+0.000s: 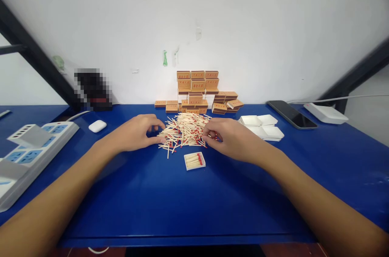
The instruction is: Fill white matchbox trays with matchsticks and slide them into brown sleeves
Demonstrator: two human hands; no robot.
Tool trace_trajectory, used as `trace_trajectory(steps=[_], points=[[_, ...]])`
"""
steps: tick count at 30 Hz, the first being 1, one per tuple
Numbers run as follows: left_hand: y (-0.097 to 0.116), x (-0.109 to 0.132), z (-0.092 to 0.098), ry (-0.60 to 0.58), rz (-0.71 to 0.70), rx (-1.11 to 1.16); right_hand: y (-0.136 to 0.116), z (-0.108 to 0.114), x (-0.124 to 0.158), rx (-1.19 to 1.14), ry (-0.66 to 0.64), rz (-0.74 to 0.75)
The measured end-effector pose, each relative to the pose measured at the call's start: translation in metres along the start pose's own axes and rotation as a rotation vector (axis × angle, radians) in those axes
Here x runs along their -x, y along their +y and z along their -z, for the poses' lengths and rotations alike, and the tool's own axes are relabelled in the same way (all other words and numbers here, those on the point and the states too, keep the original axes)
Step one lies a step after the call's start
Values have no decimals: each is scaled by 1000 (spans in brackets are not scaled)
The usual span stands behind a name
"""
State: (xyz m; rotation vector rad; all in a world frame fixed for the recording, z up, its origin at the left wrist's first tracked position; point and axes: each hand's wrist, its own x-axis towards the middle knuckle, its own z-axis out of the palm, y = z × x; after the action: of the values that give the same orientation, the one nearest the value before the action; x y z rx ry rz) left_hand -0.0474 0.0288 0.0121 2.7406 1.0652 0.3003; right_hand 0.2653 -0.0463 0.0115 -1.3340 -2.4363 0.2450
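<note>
A loose heap of red-headed matches (188, 127) lies on the blue table. At its left edge my left hand (141, 132) is open, thumb and fingers apart, fingertips touching the outer matches. My right hand (226, 137) has its fingers closed in a pinch at the heap's right side; a few red heads show by the fingertips, though how many matches it holds is hidden. In front of the heap sits a small white matchbox tray (195, 161), partly filled with matches lying side by side, most heads to the right.
Several matchboxes (198, 84) are stacked against the wall behind the heap. White empty trays (263, 127) lie to the right, near a phone (292, 114) and a white box (325, 113). On the left are a power strip (33, 151) and a white earbud case (97, 126).
</note>
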Motion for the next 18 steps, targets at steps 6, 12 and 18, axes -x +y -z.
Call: trace_trajectory(steps=[6,12,18], points=[[-6,-2,-5,20,-19,32,-1,1,0,-16,-8,-10],[-8,-5,-7,8,-27,21,0,2,-1,-14,-9,-2],[-6,-3,-8,10,-38,-112,0,2,0,-20,-16,-4]])
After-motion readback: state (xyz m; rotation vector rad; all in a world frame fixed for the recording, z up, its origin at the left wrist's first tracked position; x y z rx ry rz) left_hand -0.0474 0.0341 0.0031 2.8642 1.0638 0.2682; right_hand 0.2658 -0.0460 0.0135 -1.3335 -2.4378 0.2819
